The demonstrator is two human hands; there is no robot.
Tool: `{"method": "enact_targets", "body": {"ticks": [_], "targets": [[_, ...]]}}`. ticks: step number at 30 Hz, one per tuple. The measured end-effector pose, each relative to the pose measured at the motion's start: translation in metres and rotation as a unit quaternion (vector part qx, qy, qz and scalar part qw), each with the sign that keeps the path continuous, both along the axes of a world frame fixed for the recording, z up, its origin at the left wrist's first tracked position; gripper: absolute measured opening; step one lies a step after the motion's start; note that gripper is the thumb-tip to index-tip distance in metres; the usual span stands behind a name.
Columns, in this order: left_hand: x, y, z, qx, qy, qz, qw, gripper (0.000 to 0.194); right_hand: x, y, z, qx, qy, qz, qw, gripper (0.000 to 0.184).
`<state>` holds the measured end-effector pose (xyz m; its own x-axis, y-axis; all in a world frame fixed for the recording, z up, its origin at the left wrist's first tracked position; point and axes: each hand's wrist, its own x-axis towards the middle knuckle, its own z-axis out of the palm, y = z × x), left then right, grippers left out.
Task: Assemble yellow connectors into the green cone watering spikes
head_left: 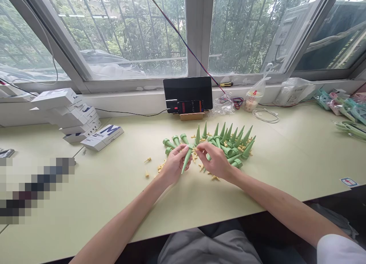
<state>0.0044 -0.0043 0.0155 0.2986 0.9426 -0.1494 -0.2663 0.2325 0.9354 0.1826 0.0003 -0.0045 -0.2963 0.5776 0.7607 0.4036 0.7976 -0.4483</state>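
A white sleeve [340,250] is worn on the right arm [280,207]. The lap is covered by grey, softly creased cloth [208,248].

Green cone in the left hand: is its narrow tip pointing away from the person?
No, the green cone in the left hand has its narrow tip toward the person and its wide end farther off.

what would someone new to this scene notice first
Probably the crowd of pointed green plastic cones near the middle of the pale yellow-green table, many standing tip up among small yellow plastic pieces. Just left of them, the left hand holds another green cone, tip down, with the right hand close beside it. Behind, a black flat screen leans below the windows.
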Motion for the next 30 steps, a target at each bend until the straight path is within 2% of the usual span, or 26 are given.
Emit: {"method": "enact_targets", "body": {"ticks": [21, 30], "targets": [[0.0013, -0.0018, 0.0023, -0.003, 0.014, 0.011, 1.000, 0.035, 0.0013, 0.0012, -0.0028, -0.001, -0.017, 0.014, 1.000, 0.006], [0.0002, 0.0005, -0.0036, 0.009, 0.016, 0.012, 1.000, 0.036, 0.0004, 0.0010, -0.0036, -0.014, -0.029, 0.030, 0.999, 0.008]]}}
